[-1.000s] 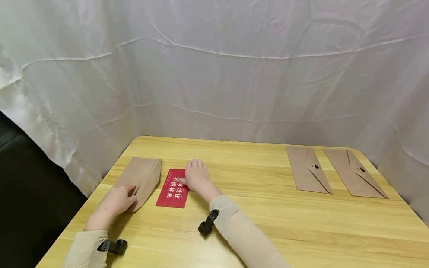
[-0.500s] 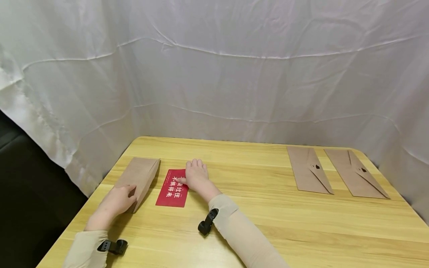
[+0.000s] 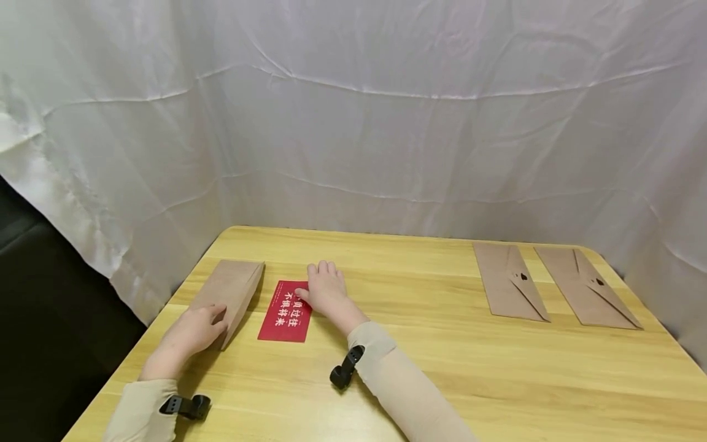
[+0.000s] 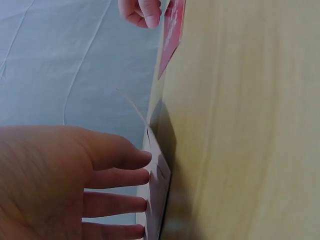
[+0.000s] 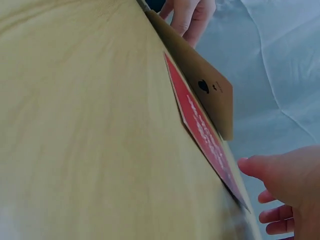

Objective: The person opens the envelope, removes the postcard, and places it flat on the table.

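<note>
A brown paper envelope (image 3: 223, 282) lies at the left of the table, its flap (image 5: 214, 100) lifted and showing a small black print in the right wrist view. My left hand (image 3: 190, 334) rests on the envelope's near part; in the left wrist view its fingers (image 4: 115, 204) reach out nearly straight, tips against the paper. To the right is a flat red card (image 3: 283, 319) with white characters. My right hand (image 3: 327, 291) is over the card's far right corner, thumb above the red surface and the other fingers loosely bent beyond its edge.
Two more brown envelopes, one inner (image 3: 505, 285) and one outer (image 3: 585, 288), lie flap side up at the table's far right. A pale curtain (image 3: 353, 123) hangs behind the wooden table (image 3: 442, 368). Something black (image 3: 55, 319) is beyond the left edge.
The envelope's flap has risen from a wider, lower slant to a steeper one. My right thumb has shifted slightly, uncovering more of the card's characters. The left hand stays nearly still.
</note>
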A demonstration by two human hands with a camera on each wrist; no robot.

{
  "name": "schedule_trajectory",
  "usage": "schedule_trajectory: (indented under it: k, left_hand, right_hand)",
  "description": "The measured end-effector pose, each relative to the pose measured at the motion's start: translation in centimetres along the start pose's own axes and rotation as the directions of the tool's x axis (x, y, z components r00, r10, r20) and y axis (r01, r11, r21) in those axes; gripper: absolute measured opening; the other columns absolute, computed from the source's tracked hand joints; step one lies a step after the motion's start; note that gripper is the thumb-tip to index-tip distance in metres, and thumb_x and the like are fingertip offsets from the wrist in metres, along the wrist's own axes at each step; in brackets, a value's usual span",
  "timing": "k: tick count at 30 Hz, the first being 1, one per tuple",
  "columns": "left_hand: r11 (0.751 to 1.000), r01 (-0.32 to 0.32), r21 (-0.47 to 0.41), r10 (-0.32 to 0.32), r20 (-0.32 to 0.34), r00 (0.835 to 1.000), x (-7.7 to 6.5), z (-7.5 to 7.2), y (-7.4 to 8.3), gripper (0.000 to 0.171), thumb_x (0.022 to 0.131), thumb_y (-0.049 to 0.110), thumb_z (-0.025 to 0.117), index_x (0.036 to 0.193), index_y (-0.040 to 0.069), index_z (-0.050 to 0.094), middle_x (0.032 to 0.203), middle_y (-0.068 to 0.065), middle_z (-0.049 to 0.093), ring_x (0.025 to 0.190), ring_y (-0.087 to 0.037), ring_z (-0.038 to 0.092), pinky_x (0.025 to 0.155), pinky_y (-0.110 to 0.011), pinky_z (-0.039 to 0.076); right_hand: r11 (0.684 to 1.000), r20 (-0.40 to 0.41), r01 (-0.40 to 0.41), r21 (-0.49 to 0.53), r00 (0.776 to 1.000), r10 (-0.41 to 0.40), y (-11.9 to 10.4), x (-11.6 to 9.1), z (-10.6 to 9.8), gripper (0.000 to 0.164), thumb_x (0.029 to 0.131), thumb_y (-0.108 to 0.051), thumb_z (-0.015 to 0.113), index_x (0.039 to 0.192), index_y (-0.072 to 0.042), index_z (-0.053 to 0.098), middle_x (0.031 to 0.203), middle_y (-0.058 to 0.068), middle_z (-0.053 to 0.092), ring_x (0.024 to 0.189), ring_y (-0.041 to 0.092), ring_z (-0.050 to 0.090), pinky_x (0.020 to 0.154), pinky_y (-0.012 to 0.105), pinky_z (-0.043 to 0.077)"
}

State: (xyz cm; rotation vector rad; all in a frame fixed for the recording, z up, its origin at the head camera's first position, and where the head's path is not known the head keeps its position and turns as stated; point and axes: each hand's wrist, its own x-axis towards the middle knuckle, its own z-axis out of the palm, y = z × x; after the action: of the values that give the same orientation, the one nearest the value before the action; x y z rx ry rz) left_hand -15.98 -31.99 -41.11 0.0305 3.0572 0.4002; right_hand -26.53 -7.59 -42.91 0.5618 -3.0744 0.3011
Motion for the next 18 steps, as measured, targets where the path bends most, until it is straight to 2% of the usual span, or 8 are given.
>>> schedule_trajectory:
  k: [3, 6, 8, 11, 16, 18]
  left_hand:
    - [1.000, -0.005, -0.015, 0.004, -0.050, 0.999, 0.0, 0.0, 0.1, 0.047, 0.095, 0.024, 0.056, 0.133, -0.003, 0.055, 0.132, -0.034, 0.054, 0.120, -0.055, 0.050, 0.097, -0.063, 0.042]
    - [0.999, -0.029, -0.014, 0.026, -0.176, 0.984, -0.1, -0.2, 0.3, 0.046, 0.096, 0.028, 0.055, 0.132, -0.001, 0.057, 0.132, -0.033, 0.055, 0.119, -0.055, 0.051, 0.095, -0.065, 0.043]
    - [0.999, -0.053, -0.001, 0.051, -0.266, 0.963, -0.1, -0.4, 0.6, 0.045, 0.097, 0.030, 0.056, 0.131, 0.000, 0.058, 0.133, -0.032, 0.054, 0.121, -0.055, 0.049, 0.097, -0.066, 0.041]
    - [0.995, -0.094, 0.022, 0.096, -0.368, 0.925, -0.1, -0.8, 1.4, 0.044, 0.097, 0.030, 0.056, 0.130, 0.002, 0.060, 0.135, -0.030, 0.054, 0.125, -0.054, 0.046, 0.102, -0.065, 0.038]
    - [0.982, -0.172, 0.078, 0.188, -0.489, 0.851, -0.1, -1.1, 3.2, 0.037, 0.095, 0.027, 0.059, 0.124, 0.004, 0.065, 0.132, -0.023, 0.060, 0.126, -0.047, 0.049, 0.104, -0.061, 0.037]
    - [0.975, -0.198, 0.104, 0.224, -0.518, 0.826, -0.1, -1.1, 3.9, 0.035, 0.093, 0.026, 0.062, 0.122, 0.006, 0.067, 0.130, -0.021, 0.062, 0.124, -0.044, 0.052, 0.103, -0.060, 0.038]
  right_hand:
    - [1.000, -0.027, 0.013, 0.003, 1.000, -0.013, 0.5, -0.3, -0.2, 0.058, 0.093, -0.052, 0.057, 0.136, -0.015, 0.048, 0.121, 0.005, 0.050, 0.113, 0.021, 0.043, 0.095, 0.035, 0.040]
    - [0.999, -0.063, 0.038, -0.004, 0.997, -0.038, 1.1, -0.7, -0.5, 0.057, 0.094, -0.050, 0.057, 0.138, -0.015, 0.048, 0.129, 0.006, 0.051, 0.122, 0.022, 0.045, 0.101, 0.039, 0.041]
    - [0.998, -0.088, 0.064, -0.018, 0.994, -0.065, 1.5, -1.1, -0.9, 0.057, 0.095, -0.048, 0.057, 0.140, -0.015, 0.047, 0.135, 0.007, 0.050, 0.128, 0.024, 0.044, 0.104, 0.042, 0.041]
    - [0.993, -0.126, 0.112, -0.038, 0.985, -0.116, 2.3, -1.5, -1.5, 0.056, 0.096, -0.045, 0.056, 0.142, -0.015, 0.046, 0.142, 0.007, 0.049, 0.135, 0.026, 0.043, 0.107, 0.046, 0.040]
    - [0.981, -0.194, 0.188, -0.041, 0.962, -0.192, 4.1, -2.7, -2.8, 0.054, 0.097, -0.039, 0.057, 0.143, -0.014, 0.047, 0.146, 0.009, 0.048, 0.138, 0.028, 0.042, 0.110, 0.051, 0.038]
    - [0.977, -0.218, 0.209, -0.043, 0.952, -0.213, 5.0, -3.3, -3.2, 0.053, 0.097, -0.038, 0.057, 0.143, -0.014, 0.047, 0.146, 0.010, 0.048, 0.139, 0.029, 0.042, 0.109, 0.052, 0.038]
